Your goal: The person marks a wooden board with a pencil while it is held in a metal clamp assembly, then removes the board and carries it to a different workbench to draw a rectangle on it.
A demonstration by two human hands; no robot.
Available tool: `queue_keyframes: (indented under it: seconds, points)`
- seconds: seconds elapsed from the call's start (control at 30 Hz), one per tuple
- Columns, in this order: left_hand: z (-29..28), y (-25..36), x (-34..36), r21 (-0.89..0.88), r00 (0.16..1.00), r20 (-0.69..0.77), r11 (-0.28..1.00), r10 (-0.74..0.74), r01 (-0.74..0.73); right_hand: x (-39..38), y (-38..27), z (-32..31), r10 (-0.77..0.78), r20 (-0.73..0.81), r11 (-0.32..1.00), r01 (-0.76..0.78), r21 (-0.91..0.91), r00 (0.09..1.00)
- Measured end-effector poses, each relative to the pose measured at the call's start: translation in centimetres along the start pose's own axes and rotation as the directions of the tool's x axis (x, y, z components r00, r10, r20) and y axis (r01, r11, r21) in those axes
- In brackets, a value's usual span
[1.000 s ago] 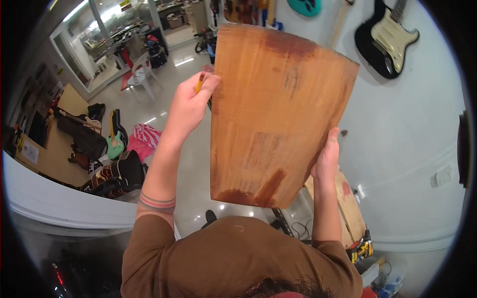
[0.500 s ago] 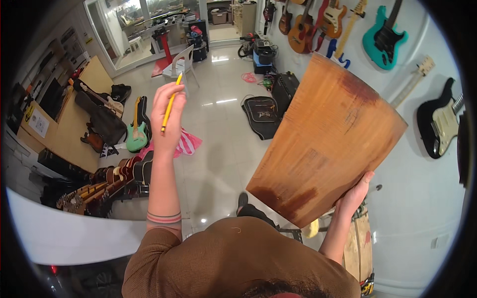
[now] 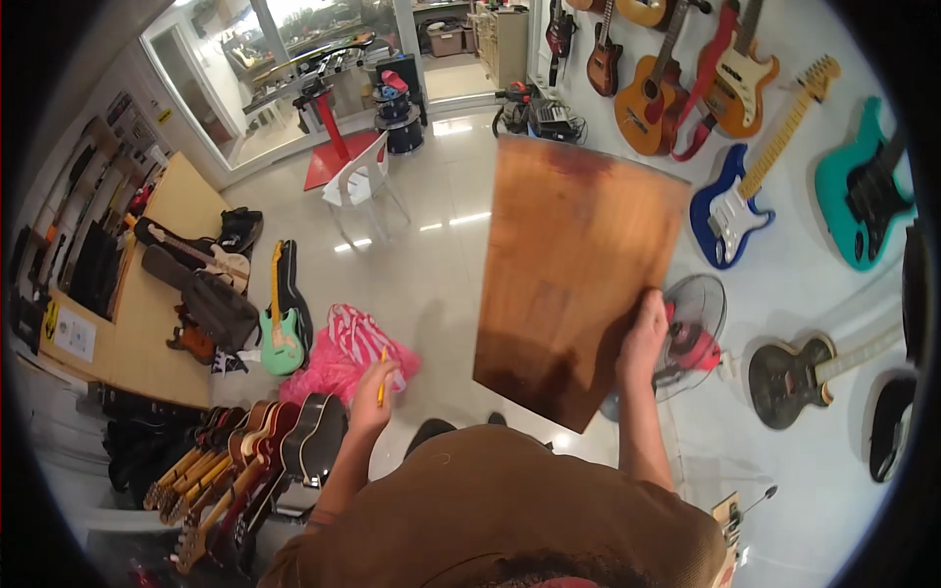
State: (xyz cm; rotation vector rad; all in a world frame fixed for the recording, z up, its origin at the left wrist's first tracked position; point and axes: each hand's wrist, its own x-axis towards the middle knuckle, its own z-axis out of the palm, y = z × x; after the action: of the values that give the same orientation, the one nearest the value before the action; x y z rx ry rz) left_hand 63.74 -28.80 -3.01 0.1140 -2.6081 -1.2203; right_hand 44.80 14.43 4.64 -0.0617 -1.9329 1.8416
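Observation:
My right hand (image 3: 644,343) grips a broad wooden board (image 3: 578,284) by its right edge, the thumb side showing and the other fingers hidden behind. The board is reddish brown with dark stains at its top and bottom ends, and it is held up in front of me, tilted. Lower and to the left, my left hand (image 3: 371,394) is closed round a yellow pencil (image 3: 382,380), which points upward. That hand is apart from the board, over a pink plastic bag (image 3: 319,367) on the floor.
Guitars hang on the right wall, among them a blue one (image 3: 730,208). A fan (image 3: 694,338) stands beyond my right hand. Several guitars (image 3: 260,441) lean in a row at lower left. Farther off are a white chair (image 3: 361,181) and a red stand (image 3: 328,132).
My left hand has come down with the pencil. The board has shifted left and turned more upright in my right hand. My view has swung right, bringing the fan into sight.

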Motion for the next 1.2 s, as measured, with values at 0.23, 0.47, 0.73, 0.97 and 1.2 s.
queue_keyframes:
  seconds: [0.23, 0.47, 0.73, 0.97, 1.2]
  points:
    - [-0.2, -9.2, 17.4, -0.163, 0.968, -0.230, 0.984, -0.104, 0.067, 17.4, 6.5, 21.7, 0.221, 0.219, 0.894, -0.287, 0.343, 0.950]
    - [0.3, -9.7, 54.0, -0.414, 0.972, -0.214, 0.893, 0.094, -0.178, 32.6, 14.4, 38.3, 0.379, 0.227, 0.833, -0.437, 0.339, 0.897]
    - [8.3, -16.4, 85.7, -0.706, 0.948, 0.281, 0.637, -0.148, 0.309, 48.9, 26.1, 51.1, 0.425, 0.258, 0.792, -0.494, 0.358, 0.868]
    - [11.4, -22.3, 109.7, -0.734, 0.985, 0.051, 0.662, -0.167, 0.151, 70.9, 32.2, 68.3, 0.399, 0.303, 0.854, -0.471, 0.220, 0.865]
    - [12.0, -25.3, 129.5, -0.822, 0.975, -0.006, 0.557, -0.220, 0.120, 91.1, 37.9, 83.8, 0.285, 0.467, 0.921, -0.375, 0.110, 0.837]
